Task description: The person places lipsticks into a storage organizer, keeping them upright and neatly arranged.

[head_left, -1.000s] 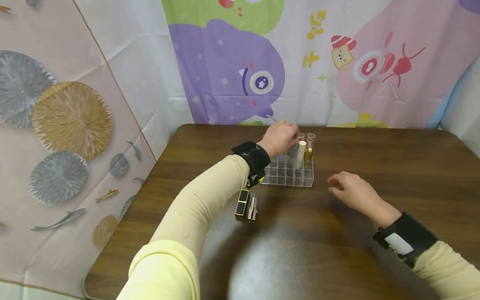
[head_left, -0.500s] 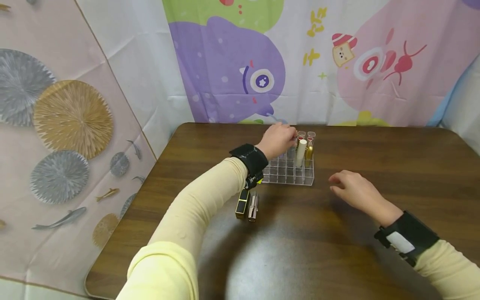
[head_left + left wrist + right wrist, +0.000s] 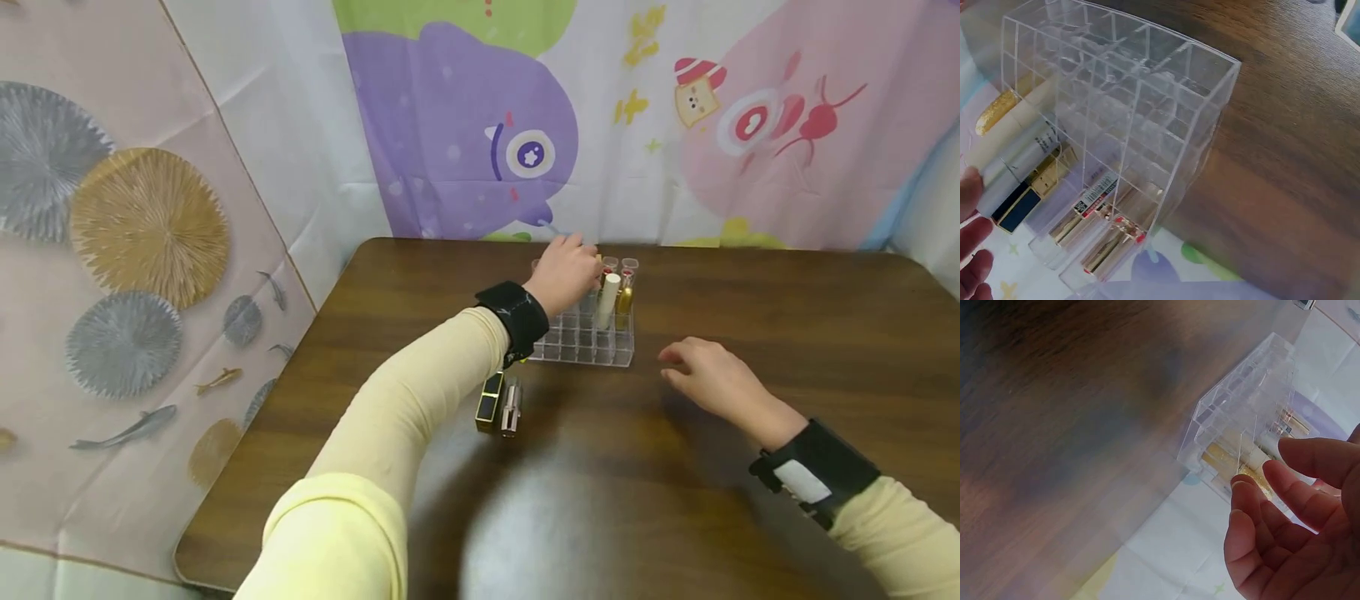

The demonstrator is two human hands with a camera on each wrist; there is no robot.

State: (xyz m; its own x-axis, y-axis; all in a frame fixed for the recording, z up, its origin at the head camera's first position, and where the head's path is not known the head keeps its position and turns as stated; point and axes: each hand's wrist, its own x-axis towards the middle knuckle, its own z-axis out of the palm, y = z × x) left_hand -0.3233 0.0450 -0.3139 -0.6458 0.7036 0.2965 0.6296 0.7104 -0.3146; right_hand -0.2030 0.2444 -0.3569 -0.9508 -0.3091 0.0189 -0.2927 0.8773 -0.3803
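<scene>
white tube (image 3: 1013,153) upright in clear organizer (image 3: 592,333), long axis vertical; left hand (image 3: 567,275) pinches its top; right hand (image 3: 708,382) relaxed, empty, over counter (image 3: 787,317).

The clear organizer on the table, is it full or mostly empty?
Mostly empty. The clear organizer holds lipsticks only in its far rows, by the left hand; the near compartments show bare. Two more lipsticks lie outside on the table.

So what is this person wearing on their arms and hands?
Both arms are in long pale-yellow sleeves. Each wrist carries a black strap; the right strap bears a white rectangular patch. The left hand and right hand are bare, without gloves.
</scene>
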